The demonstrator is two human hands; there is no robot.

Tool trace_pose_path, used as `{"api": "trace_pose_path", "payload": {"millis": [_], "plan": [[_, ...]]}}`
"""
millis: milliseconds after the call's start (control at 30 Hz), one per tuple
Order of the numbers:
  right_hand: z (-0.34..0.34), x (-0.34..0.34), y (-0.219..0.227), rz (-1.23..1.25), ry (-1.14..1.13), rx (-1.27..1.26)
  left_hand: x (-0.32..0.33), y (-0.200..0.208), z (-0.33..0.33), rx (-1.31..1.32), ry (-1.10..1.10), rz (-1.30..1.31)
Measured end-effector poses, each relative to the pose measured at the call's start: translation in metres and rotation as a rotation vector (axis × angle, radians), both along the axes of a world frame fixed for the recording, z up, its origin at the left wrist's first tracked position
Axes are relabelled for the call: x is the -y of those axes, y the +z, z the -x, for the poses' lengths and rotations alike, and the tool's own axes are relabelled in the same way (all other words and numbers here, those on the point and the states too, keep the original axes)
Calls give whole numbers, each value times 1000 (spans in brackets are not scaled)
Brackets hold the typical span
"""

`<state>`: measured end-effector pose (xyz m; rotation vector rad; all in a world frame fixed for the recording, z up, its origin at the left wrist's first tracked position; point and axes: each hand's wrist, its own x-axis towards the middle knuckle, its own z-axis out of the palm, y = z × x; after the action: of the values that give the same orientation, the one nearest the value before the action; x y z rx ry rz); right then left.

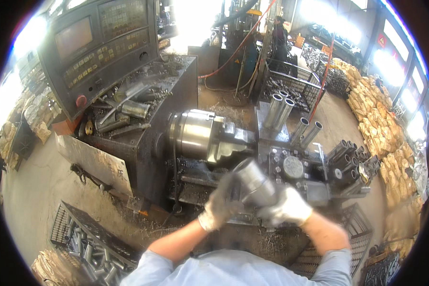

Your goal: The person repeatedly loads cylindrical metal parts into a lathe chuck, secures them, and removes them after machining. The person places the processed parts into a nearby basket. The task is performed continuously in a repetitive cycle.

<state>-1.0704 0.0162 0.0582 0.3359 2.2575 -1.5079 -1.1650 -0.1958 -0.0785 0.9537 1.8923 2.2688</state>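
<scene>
A short, wide metal tube (256, 183) is tilted in front of me, its open end up and to the left. Wrapped round its lower right end is my right hand (287, 208), in a pale glove. My left hand (220, 204), in a glove with darkened fingers, closes on the tube's left side; motion blurs those fingers. Just beyond the tube is the lathe chuck (195, 133) with its stepped jaws (228, 148). To the right of the chuck stands the tool turret (293, 167), a dark block with a round cap and bolts.
Several steel tubes (283, 110) stand upright behind the turret, and more (345, 164) cluster at its right. A control panel (105, 45) rises at the upper left. Metal parts (136, 109) and shavings lie on the machine's top. A mesh bin (88, 238) of tubes sits at lower left.
</scene>
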Motion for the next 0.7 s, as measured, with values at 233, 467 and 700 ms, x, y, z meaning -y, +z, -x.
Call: {"api": "trace_pose_path", "payload": {"millis": [233, 467, 700], "plan": [[-45, 32, -217, 561, -212, 142, -9, -84, -40, 1044, 130, 89], [-62, 10, -290, 318, -131, 137, -5, -136, -51, 1029, 67, -183], [-81, -19, -215, -323, 4, -668, 32, -106, -64, 1250, -160, -390]]}}
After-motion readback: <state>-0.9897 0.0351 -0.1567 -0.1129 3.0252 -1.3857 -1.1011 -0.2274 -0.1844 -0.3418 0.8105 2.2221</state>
